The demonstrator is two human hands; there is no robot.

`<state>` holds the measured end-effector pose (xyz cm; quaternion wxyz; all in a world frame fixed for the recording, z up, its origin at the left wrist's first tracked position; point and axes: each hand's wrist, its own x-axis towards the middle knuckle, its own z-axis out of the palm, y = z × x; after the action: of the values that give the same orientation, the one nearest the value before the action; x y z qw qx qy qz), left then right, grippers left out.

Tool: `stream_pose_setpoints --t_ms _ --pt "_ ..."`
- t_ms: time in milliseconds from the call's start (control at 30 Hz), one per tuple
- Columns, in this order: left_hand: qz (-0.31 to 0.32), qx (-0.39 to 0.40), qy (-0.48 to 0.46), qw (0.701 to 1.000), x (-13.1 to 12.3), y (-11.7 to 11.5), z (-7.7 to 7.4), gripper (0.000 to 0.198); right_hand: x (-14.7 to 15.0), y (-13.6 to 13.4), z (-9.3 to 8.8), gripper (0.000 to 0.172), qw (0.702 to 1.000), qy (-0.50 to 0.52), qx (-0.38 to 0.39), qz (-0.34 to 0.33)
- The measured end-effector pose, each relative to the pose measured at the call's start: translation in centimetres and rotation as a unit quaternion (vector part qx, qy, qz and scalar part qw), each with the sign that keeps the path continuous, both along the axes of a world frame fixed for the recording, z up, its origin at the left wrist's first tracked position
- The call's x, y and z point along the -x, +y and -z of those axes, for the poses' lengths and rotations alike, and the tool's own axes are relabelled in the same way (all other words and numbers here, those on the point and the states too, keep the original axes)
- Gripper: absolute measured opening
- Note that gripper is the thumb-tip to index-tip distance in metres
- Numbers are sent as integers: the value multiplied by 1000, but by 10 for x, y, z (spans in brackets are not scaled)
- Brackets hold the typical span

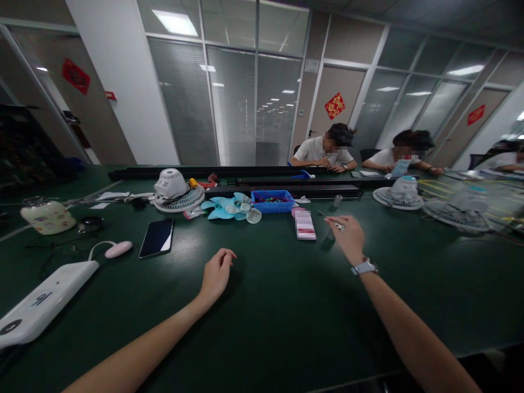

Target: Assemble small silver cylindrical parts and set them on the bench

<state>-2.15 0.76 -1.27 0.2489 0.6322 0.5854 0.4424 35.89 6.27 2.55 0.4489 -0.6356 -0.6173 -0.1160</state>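
My left hand (216,273) rests low over the green table (262,327) with its fingers curled in. Nothing shows between them, though the palm side is hidden. Farther right, my right hand (347,237), a watch on its wrist, pinches a thin metal rod (322,214) whose tip points left. Part of the rod is covered by the fingers, so its exact kind is unclear. Just left of that hand lies a phone with a lit, blurred screen (305,225). A small grey cylinder (338,201) stands behind the fingertips.
Along the back are a white fan (170,185), light-blue fan blades (227,207), a blue bin (272,203) of small parts and another fan (399,196). On the left lie a dark phone (156,238), a white device (45,300) and a jar (47,215). Co-workers sit opposite.
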Motion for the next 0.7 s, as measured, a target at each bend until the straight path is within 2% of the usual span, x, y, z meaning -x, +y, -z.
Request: stream_pose_setpoints --t_ms 67,167,267,433,700 --pt "2 3 0 1000 0 0 0 28 -30 7 4 42 999 -7 10 53" --pt "4 2 1 1000 0 0 0 28 -49 11 16 39 996 9 63 62" --pt "3 -2 3 1000 0 1 1 29 -48 12 22 40 993 37 96 64" --pt "1 1 14 1000 0 1 1 32 -44 14 18 38 991 68 84 83" --pt "7 -1 24 1000 1 5 7 31 -45 17 22 41 988 44 107 99"
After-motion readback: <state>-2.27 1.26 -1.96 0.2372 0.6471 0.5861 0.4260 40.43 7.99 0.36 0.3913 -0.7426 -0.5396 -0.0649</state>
